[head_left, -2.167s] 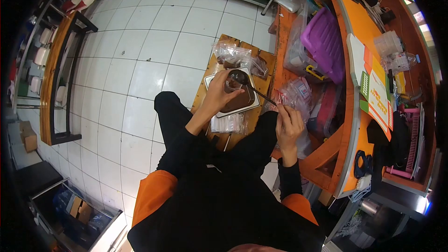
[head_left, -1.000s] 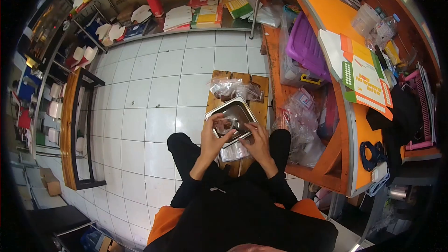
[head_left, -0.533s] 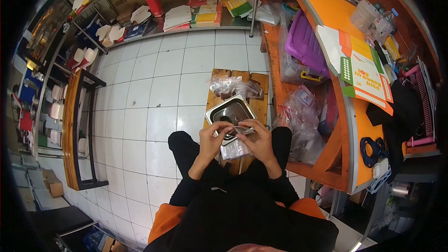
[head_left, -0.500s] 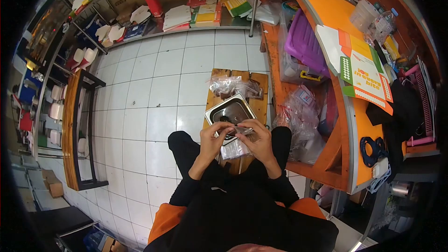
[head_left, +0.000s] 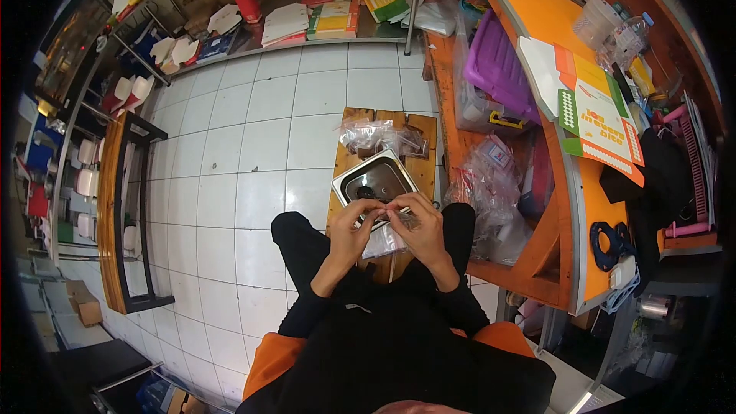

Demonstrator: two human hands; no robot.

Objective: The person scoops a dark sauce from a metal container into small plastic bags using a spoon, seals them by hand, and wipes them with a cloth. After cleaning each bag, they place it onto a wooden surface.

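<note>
My left hand [head_left: 351,231] and my right hand [head_left: 422,231] meet at the fingertips above the near edge of a metal tray [head_left: 340,192]. Between them the fingers pinch a small clear plastic bag [head_left: 408,221], partly hidden by the right hand. The tray has dark contents that I cannot make out and rests on a low wooden table [head_left: 428,165]. Behind it lie filled clear bags [head_left: 368,136]. Just under my hands, a stack of flat clear bags [head_left: 383,242] sits at the tray's near side.
An orange counter [head_left: 586,184] on the right carries printed cardboard [head_left: 602,119] and blue scissors [head_left: 609,246]. Below it are a purple basket [head_left: 498,69] and loose plastic bags [head_left: 494,199]. A wooden bench [head_left: 115,215] stands left, and a metal shelf [head_left: 299,47] runs along the back.
My fingertips have come closer together over the tray, still pinching the small bag. The view has shifted slightly, so the surroundings appear a little further left.
</note>
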